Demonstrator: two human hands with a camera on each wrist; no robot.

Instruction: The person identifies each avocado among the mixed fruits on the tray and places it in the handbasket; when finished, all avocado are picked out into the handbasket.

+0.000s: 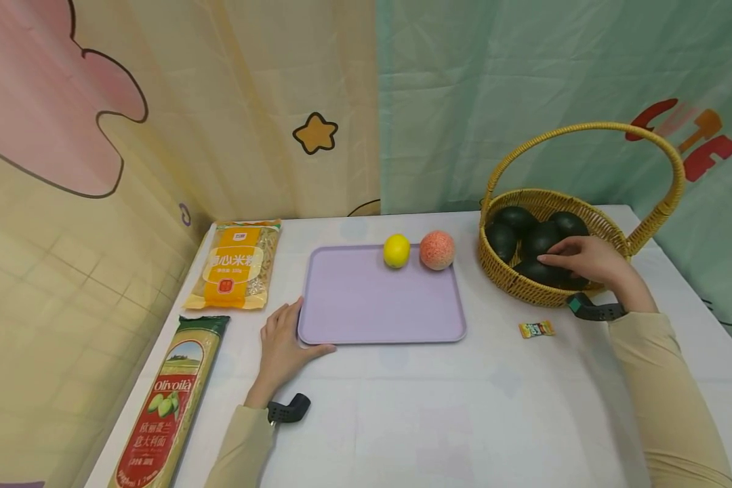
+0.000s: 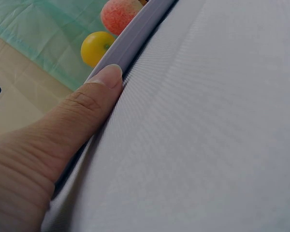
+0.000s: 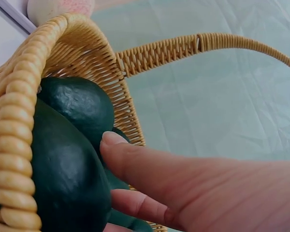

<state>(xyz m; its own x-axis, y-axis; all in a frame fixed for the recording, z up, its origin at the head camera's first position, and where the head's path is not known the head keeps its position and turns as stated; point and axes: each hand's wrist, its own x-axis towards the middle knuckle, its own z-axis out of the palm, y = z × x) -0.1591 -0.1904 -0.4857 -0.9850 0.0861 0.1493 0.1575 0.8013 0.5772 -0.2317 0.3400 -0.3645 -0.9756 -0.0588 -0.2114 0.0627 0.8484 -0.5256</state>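
Note:
My left hand [image 1: 283, 349] touches the near left corner of a lilac tray [image 1: 378, 305], its thumb along the front rim and its fingers by the left side. A yellow lemon [image 1: 396, 251] and a pinkish peach [image 1: 437, 250] sit at the tray's far edge, toward the right. At the right, my right hand [image 1: 594, 261] reaches into a wicker basket [image 1: 521, 288] holding several dark green avocados [image 1: 541, 237]. In the right wrist view, its thumb and fingers are against the avocados [image 3: 70, 174], without visibly closing round one. Some fingertips are hidden.
A small wrapped candy [image 1: 536, 329] lies in front of the basket, whose tall handle [image 1: 585, 127] arches upward. On the left are a yellow bag of grain [image 1: 234, 264] and a long pack of spaghetti [image 1: 165, 407]. Printed curtains [image 1: 250, 102] hang behind the white table [image 1: 427, 413].

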